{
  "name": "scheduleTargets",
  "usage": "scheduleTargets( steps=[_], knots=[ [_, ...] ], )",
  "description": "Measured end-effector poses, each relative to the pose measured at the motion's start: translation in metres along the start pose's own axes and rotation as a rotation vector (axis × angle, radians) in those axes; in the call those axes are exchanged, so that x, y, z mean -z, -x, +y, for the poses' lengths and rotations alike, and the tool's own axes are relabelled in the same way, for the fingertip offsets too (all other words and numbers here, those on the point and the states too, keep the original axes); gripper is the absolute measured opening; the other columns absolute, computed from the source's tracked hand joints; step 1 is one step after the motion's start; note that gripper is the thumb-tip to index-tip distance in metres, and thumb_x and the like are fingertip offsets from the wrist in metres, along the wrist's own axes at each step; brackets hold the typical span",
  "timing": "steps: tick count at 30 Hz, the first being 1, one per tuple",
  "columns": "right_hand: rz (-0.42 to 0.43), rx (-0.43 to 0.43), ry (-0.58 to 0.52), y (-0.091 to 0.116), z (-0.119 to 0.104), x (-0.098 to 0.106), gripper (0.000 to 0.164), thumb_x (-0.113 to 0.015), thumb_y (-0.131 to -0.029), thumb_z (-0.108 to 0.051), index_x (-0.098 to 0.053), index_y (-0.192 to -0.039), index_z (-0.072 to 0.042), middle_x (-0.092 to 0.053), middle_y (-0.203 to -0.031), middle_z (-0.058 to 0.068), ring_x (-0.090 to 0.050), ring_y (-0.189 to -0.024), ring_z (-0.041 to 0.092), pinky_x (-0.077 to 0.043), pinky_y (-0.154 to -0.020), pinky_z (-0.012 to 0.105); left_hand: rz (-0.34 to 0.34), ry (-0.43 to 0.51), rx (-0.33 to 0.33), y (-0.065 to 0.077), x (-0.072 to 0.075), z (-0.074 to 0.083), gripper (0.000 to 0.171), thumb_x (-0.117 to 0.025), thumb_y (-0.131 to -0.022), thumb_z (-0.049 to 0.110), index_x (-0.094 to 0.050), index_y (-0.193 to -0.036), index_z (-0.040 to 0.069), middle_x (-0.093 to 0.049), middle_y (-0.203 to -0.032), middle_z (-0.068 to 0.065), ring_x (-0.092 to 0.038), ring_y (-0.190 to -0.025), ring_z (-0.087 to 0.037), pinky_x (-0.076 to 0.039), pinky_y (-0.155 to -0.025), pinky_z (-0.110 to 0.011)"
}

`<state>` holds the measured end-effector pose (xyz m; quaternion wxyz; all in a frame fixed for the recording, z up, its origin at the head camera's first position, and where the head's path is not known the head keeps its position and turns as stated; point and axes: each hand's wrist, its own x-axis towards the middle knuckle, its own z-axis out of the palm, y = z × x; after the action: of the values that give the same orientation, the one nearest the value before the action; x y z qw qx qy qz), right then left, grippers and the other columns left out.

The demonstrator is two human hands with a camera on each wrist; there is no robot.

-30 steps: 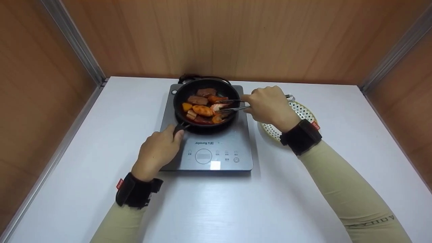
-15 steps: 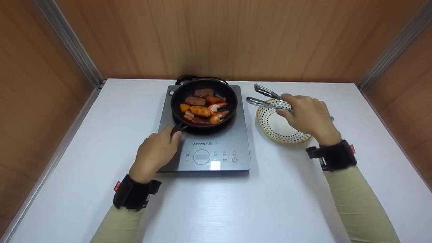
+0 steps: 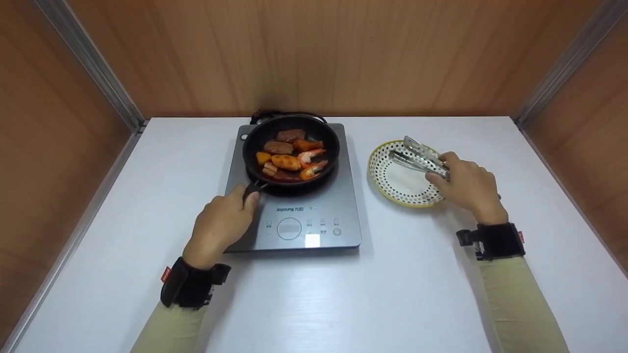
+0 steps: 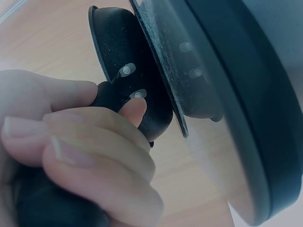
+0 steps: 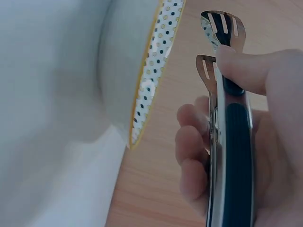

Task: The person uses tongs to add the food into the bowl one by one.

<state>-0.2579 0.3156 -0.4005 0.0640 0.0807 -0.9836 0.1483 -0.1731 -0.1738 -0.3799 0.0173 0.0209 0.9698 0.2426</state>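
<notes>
My left hand [image 3: 221,223] grips the black handle of a frying pan [image 3: 255,175], which sits on an induction cooker [image 3: 316,203]. In the pan lie meat slices [image 3: 278,148], shrimp [image 3: 312,170], an oval orange-brown piece [image 3: 286,162] and several other bits of food. The left wrist view shows my fingers curled round the handle [image 4: 57,203]. Over a dotted plate [image 3: 390,189] with a yellow rim, my right hand [image 3: 468,186] holds metal tongs [image 3: 417,157]. Nothing is between the tong heads, which stand slightly apart in the right wrist view.
The cooker's touch panel [image 3: 289,228] faces the near side of the white table [image 3: 314,294]. A black cord [image 3: 262,115] lies behind the pan. Wooden panels [image 3: 314,59] stand at the back and on both sides.
The tongs left the pan and moved right with my right hand to above the plate, their arms closer together than half a second ago. My left hand stays on the pan handle.
</notes>
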Motion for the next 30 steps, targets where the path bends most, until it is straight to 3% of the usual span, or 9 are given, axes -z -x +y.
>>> scheduleTargets(
  steps=[7, 16, 24, 30],
  knots=[
    [-0.061, -0.009, 0.015, -0.001, 0.003, -0.018, 0.06, -0.063, -0.104, -0.048, -0.053, -0.138, 0.0, -0.07, -0.111, 0.029, -0.067, -0.096, 0.045, -0.049, -0.075, 0.06, -0.005, -0.005, -0.006, 0.0, 0.0, -0.001, 0.037, -0.043, -0.115, 0.039, -0.058, -0.117, 0.005, -0.066, -0.091, -0.021, -0.064, -0.08, -0.034, -0.045, -0.061, -0.044],
    [-0.056, 0.01, 0.008, -0.003, 0.001, -0.028, 0.055, -0.067, -0.102, -0.046, -0.058, -0.133, -0.001, -0.068, -0.093, 0.018, -0.062, -0.088, 0.038, -0.047, -0.072, 0.054, -0.009, 0.0, 0.003, 0.0, 0.002, -0.002, 0.034, -0.043, -0.115, 0.039, -0.055, -0.109, 0.007, -0.059, -0.08, -0.012, -0.058, -0.073, -0.029, -0.041, -0.058, -0.039],
    [-0.056, 0.019, 0.004, -0.004, 0.0, -0.034, 0.052, -0.069, -0.102, -0.043, -0.062, -0.131, 0.001, -0.069, -0.1, 0.02, -0.062, -0.095, 0.042, -0.047, -0.077, 0.057, -0.021, 0.007, 0.008, 0.0, 0.002, -0.002, 0.034, -0.042, -0.115, 0.039, -0.054, -0.109, 0.008, -0.058, -0.081, -0.011, -0.058, -0.074, -0.029, -0.041, -0.059, -0.04],
    [-0.062, 0.027, 0.001, -0.005, 0.0, -0.034, 0.054, -0.071, -0.102, -0.04, -0.062, -0.132, 0.004, -0.068, -0.119, 0.025, -0.062, -0.106, 0.046, -0.047, -0.087, 0.061, -0.03, 0.011, 0.002, -0.001, 0.002, 0.0, 0.034, -0.04, -0.115, 0.038, -0.054, -0.109, 0.008, -0.054, -0.078, -0.009, -0.058, -0.074, -0.029, -0.041, -0.059, -0.039]
  ],
)
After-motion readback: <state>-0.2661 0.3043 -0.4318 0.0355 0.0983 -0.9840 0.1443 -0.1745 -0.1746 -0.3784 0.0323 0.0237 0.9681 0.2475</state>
